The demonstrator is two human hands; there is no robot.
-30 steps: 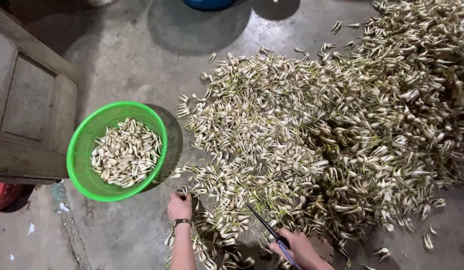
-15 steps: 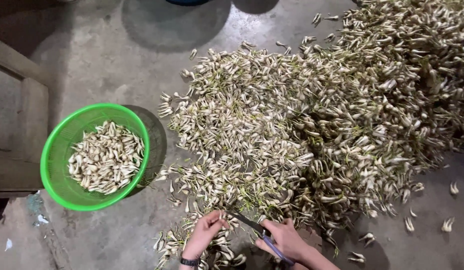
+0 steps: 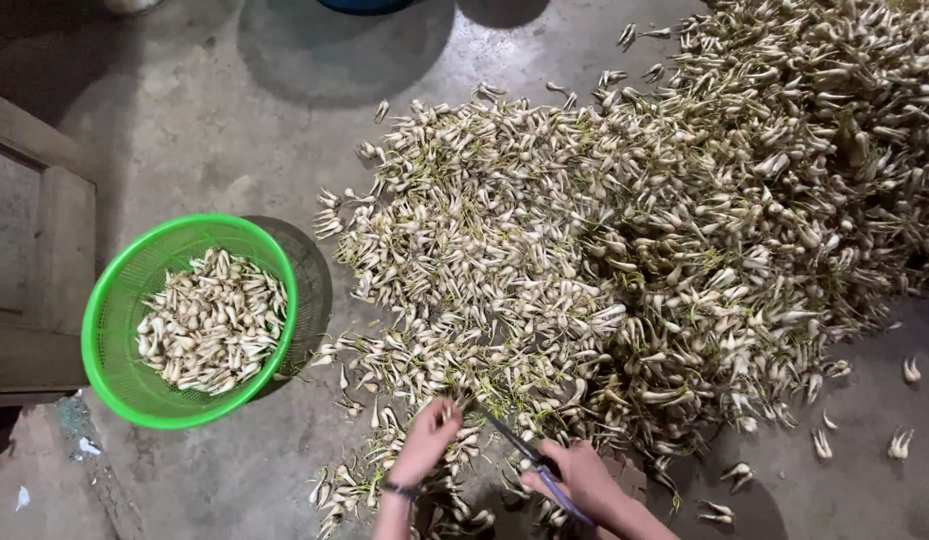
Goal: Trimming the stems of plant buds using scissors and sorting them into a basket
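Bare grey concrete floor [image 3: 204, 150], stained, seen from above; dim light. A huge pile of small white bulbs [image 3: 664, 230] with green-yellow stems covers the right and centre, thinning toward the near edge where the person works. Loose bulbs lie scattered off the pile at lower right.

Left hand [image 3: 427, 440] at bottom centre, fingers bunched together, pinching one bulb at the pile's near edge; which way that bulb points cannot be told, too small. A dark band sits on the wrist. Right hand [image 3: 574, 478] just beside it, closed round the handles of scissors [image 3: 519, 450]. The scissors' long axis runs diagonally, handles lower right inside the fist, blades pointing up-left toward the left hand's fingertips. Whether the blades touch the bulb cannot be told. A bluish handle part sticks out below the fist.

Green plastic basket [image 3: 114, 330], round and meshed, stands on the floor at left, well apart from the hands, partly filled with trimmed bulbs [image 3: 212, 320], stemless and pale. A strip of bare floor lies between basket and pile; stray bulbs lie between the basket and the left hand. Wooden panel [image 3: 39, 260] at far left, touching or just behind the basket's edge. A blue rim [image 3: 369, 5] shows at the top edge, cut off.
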